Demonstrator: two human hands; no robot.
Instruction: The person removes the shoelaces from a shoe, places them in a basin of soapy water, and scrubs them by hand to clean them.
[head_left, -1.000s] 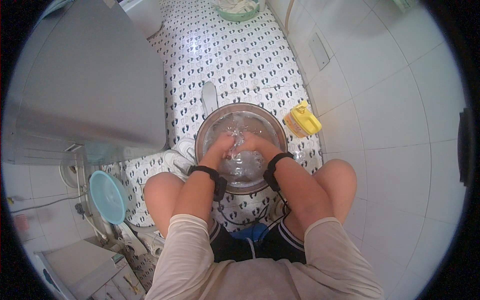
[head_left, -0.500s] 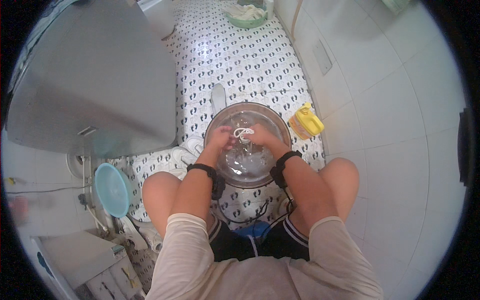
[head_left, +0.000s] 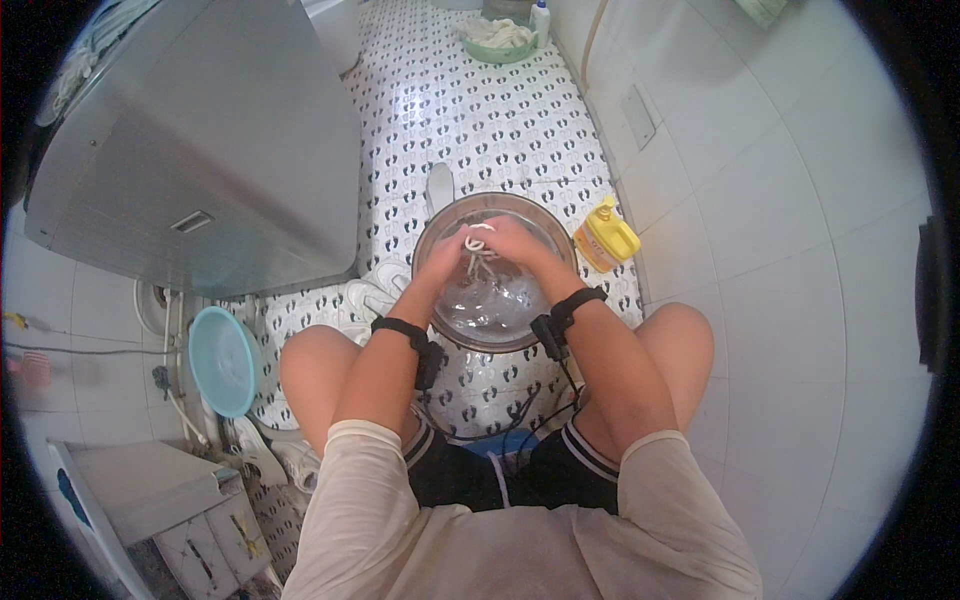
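Note:
Both my hands are over a round brown-rimmed basin (head_left: 497,198) of water between my knees. A looped white shoelace (head_left: 478,243) is bunched between them, its ends hanging toward the water (head_left: 490,305). My left hand (head_left: 449,258) closes on the lace from the left, fingers curled. From the right, my right hand (head_left: 514,243) grips the same lace, its fingertips meeting the left hand's. Parts of the lace are hidden by the fingers. Beside the basin's far left edge lies a pale insole (head_left: 440,187). White shoes (head_left: 376,290) sit left of the basin.
Right of the basin stands a yellow bottle (head_left: 606,240) near the tiled wall (head_left: 770,220). A large grey appliance (head_left: 200,150) rises on the left, with a light-blue basin (head_left: 222,362) below it. Farther off, a green basin (head_left: 500,56) holds pale cloth. Black cables (head_left: 480,436) run between my legs.
My hands have come together and moved slightly toward the far side of the basin. The shoelace is now bunched between both hands; before, it looped mainly at my right hand.

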